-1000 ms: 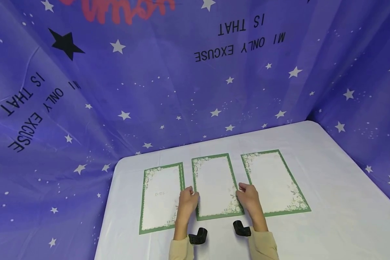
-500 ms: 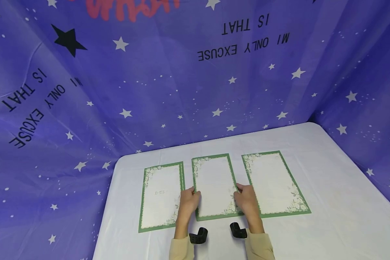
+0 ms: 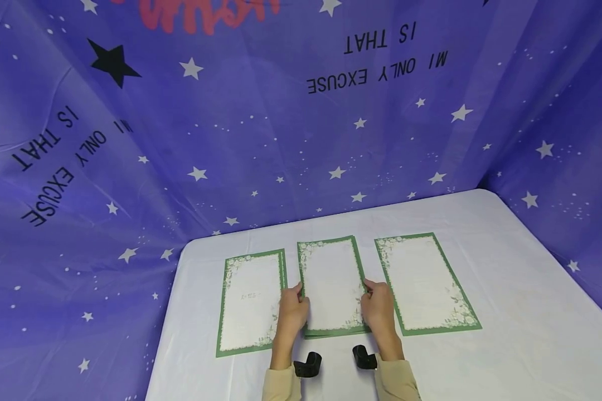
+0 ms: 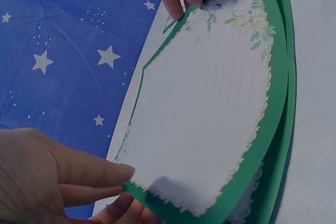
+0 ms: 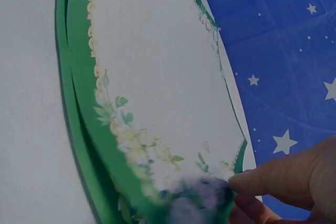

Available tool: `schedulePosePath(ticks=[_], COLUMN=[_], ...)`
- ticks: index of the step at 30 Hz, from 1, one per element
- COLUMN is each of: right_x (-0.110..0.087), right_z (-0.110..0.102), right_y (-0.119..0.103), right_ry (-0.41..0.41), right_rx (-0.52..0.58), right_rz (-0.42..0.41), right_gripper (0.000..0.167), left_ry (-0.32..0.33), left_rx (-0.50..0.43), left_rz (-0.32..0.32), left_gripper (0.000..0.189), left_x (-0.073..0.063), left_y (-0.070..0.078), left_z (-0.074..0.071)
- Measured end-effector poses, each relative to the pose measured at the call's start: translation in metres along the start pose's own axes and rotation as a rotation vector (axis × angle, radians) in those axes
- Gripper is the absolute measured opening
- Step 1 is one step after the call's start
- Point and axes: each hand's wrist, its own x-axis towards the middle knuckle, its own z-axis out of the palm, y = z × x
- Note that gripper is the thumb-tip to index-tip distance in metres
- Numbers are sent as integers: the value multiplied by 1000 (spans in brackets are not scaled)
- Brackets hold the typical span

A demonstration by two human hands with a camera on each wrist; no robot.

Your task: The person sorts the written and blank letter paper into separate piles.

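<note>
Between both hands a white sheet of paper (image 3: 331,284) with a green border and printed corner flowers bows upward. My left hand (image 3: 293,312) pinches its left edge, the thumb on top and fingers beneath in the left wrist view. On the opposite edge, my right hand (image 3: 379,309) holds it in the same way; the thumb (image 5: 262,182) shows on top in the right wrist view. A second green-bordered sheet (image 4: 289,103) lies under the raised one, mostly hidden, with a gap between them along the near edge.
To the left lies a similar bordered sheet (image 3: 248,328) with faint handwriting, and to the right another sheet (image 3: 426,284) without visible writing. All rest on a white-covered table (image 3: 511,289). A purple starry curtain (image 3: 261,139) surrounds the back and sides. Black curved wrist pieces (image 3: 308,365) sit by the sleeves.
Both hands have closed in on the middle sheet's edges, the right one shifting leftward. The top sheet has risen slightly, and the sheet below now shows along the near edge.
</note>
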Motion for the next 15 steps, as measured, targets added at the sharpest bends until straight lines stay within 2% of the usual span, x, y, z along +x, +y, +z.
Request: schedulePosePath(ticks=[5, 15], right_x=[0, -2], right_z=[-5, -11], right_y=[-1, -2], right_ry=[-31, -56], right_rx=[36, 54], right_rz=[28, 49], right_gripper=[42, 46], left_ry=[-51, -72], left_rx=[-40, -83], left_rz=[34, 57], left_gripper=[51, 57], left_x=[0, -5], left_y=[-3, 0], left_z=[-1, -3])
